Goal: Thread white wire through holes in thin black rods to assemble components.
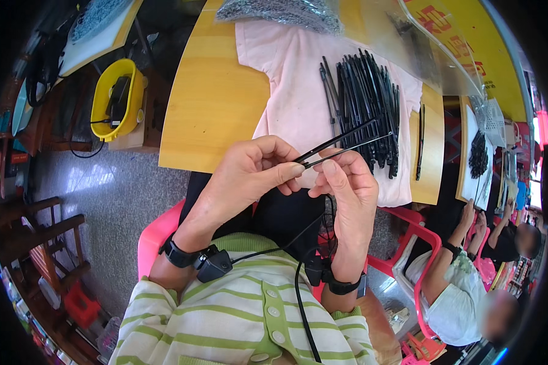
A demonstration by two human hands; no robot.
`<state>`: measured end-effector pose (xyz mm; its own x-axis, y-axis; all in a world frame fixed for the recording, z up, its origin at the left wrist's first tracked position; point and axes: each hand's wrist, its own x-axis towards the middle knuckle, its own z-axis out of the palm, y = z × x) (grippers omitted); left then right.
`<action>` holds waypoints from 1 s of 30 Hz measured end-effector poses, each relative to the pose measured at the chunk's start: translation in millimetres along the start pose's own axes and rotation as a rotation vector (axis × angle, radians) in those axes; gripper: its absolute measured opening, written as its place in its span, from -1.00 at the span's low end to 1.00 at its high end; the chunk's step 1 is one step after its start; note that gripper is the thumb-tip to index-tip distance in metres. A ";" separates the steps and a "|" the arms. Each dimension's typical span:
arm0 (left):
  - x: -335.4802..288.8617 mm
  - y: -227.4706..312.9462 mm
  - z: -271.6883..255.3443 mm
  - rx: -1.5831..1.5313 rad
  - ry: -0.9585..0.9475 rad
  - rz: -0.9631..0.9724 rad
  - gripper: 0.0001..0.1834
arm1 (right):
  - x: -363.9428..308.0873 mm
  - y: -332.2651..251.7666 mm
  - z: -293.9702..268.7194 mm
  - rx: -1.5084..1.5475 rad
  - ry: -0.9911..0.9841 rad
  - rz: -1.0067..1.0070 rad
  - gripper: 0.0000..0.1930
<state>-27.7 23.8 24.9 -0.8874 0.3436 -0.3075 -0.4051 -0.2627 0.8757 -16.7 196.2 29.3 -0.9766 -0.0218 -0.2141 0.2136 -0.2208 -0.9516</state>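
Right now I see two thin black plastic strips (341,146) pinched at their near ends between my two hands, above my lap and just short of the table's near edge; the strips fan up and to the right over the cloth. My left hand (249,173) grasps them between thumb and forefinger, the other fingers curled loosely. My right hand (347,182) closes on the same ends from the other side, fingertips meeting the left ones. Behind the strips lies a pale pink cloth (292,79) spread on the yellow wooden table (213,97), and on it a loose pile of long black strips (365,91), well apart from my hands. One single black strip (420,143) lies alone near the table's right edge. Left of the cloth the tabletop is bare wood up to its curved edge. Beyond that edge a yellow plastic bucket (119,100) stands on a stool. At lower right another person (463,286) sits on a pink chair.
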 end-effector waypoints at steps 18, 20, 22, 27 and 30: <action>-6.2 -3.1 12.9 -0.029 -0.098 0.010 -0.87 | 1.9 -14.2 -2.5 0.096 -0.095 -0.026 -0.74; -3.9 -0.7 14.0 -0.044 -0.108 0.001 -0.88 | 3.4 -17.3 -0.8 0.083 -0.089 -0.024 -0.74; -3.6 4.4 17.8 -0.081 -0.121 0.024 -0.88 | 2.8 -23.4 -1.6 0.077 -0.095 -0.029 -0.74; -7.8 1.0 18.0 -0.050 -0.126 0.048 -0.87 | 7.5 -24.9 2.0 0.117 -0.017 -0.072 -0.75; -7.3 -6.0 18.4 -0.091 -0.101 0.056 -0.88 | 10.1 -26.6 4.7 0.157 0.047 -0.127 -0.79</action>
<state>-14.7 39.5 28.8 -0.8843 0.4139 -0.2159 -0.3780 -0.3634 0.8515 -32.4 197.3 53.5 -0.9922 0.0607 -0.1086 0.0788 -0.3680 -0.9265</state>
